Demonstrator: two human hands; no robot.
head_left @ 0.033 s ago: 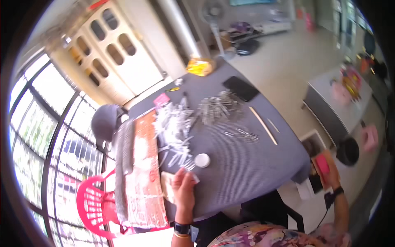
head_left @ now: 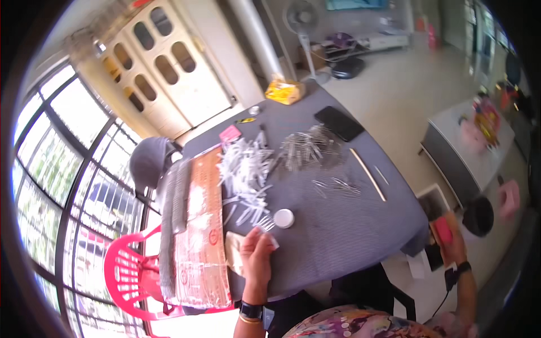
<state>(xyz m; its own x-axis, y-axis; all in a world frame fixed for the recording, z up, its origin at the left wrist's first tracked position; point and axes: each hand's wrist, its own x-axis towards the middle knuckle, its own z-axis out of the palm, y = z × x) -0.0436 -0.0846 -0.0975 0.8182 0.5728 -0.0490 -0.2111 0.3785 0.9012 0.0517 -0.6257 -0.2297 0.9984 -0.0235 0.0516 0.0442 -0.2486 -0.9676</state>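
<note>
At the table's near left, my left hand point(head_left: 257, 260) is closed in a pinch on a small whitish strip point(head_left: 274, 242). Just beyond its fingertips lie a round white lid or jar point(head_left: 283, 218) and a loose pile of thin white strips point(head_left: 245, 166). Farther back is a heap of slender silvery pieces point(head_left: 307, 147), with a few more point(head_left: 341, 186) scattered nearer. Off the table's right edge, my right hand point(head_left: 454, 248) has its fingers around a pink object point(head_left: 443, 230), whose kind I cannot make out. A black strap with a cord circles that wrist.
Long taped cardboard point(head_left: 197, 242) lies along the left edge, beside a pink plastic chair point(head_left: 127, 273). A wooden stick point(head_left: 368, 174), a black flat tablet-like item point(head_left: 339, 123) and a yellow packet point(head_left: 283, 90) rest on the grey tablecloth point(head_left: 315, 248). A white bin point(head_left: 431, 200) stands right, below table height.
The whole view has shifted slightly, so the table's things sit a little farther right and lower. Both hands keep nearly the same place and grip.
</note>
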